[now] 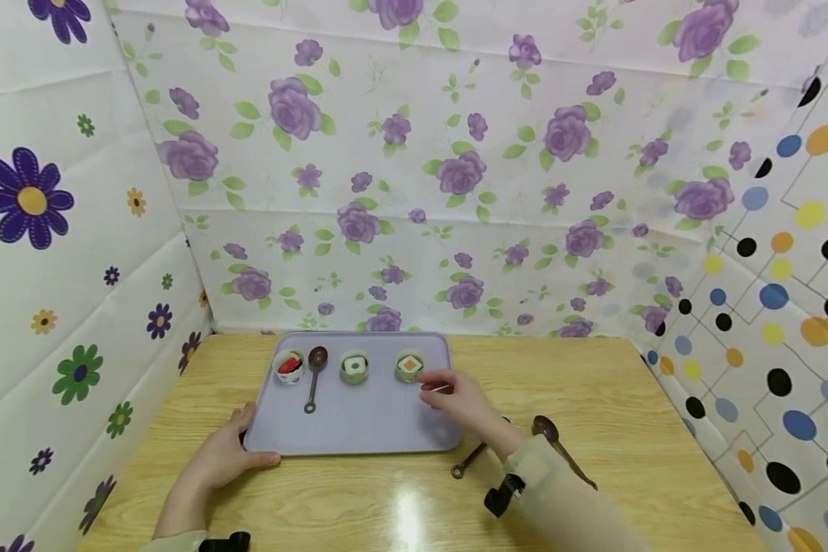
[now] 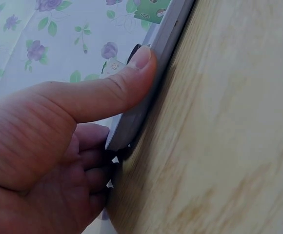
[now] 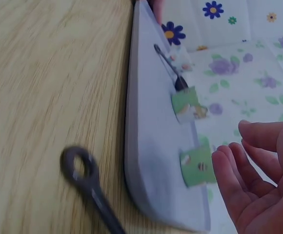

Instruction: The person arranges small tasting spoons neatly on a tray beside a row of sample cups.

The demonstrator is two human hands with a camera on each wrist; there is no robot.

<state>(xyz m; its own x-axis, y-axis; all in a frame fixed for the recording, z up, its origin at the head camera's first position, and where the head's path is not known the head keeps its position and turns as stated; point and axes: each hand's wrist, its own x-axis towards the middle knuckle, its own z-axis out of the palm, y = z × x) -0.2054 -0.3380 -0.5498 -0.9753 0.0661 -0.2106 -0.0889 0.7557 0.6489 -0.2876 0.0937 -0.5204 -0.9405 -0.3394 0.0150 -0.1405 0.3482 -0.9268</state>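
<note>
My left hand (image 1: pixel 224 454) holds the front left corner of a pale lilac tray (image 1: pixel 352 429). In the left wrist view its thumb (image 2: pixel 117 92) lies on the rim, with the fingers partly hidden around the corner. My right hand (image 1: pixel 461 400), fingers loosely bent and nothing held, hovers above the tray's right side, beside a green paper cup (image 1: pixel 409 377) topped in white with an orange diamond. Another green cup (image 1: pixel 354 379) with a white and green top stands mid-tray. At the left are a white cup (image 1: pixel 290 379) with red contents and a brown spoon (image 1: pixel 314 377).
Right of the tray, a dark brown spoon (image 1: pixel 555 441) lies on the wooden table (image 1: pixel 345 506). Another dark handle (image 1: pixel 468 461) is partly hidden under my right forearm. Floral cloth walls (image 1: pixel 414 261) rise behind the table and at both sides.
</note>
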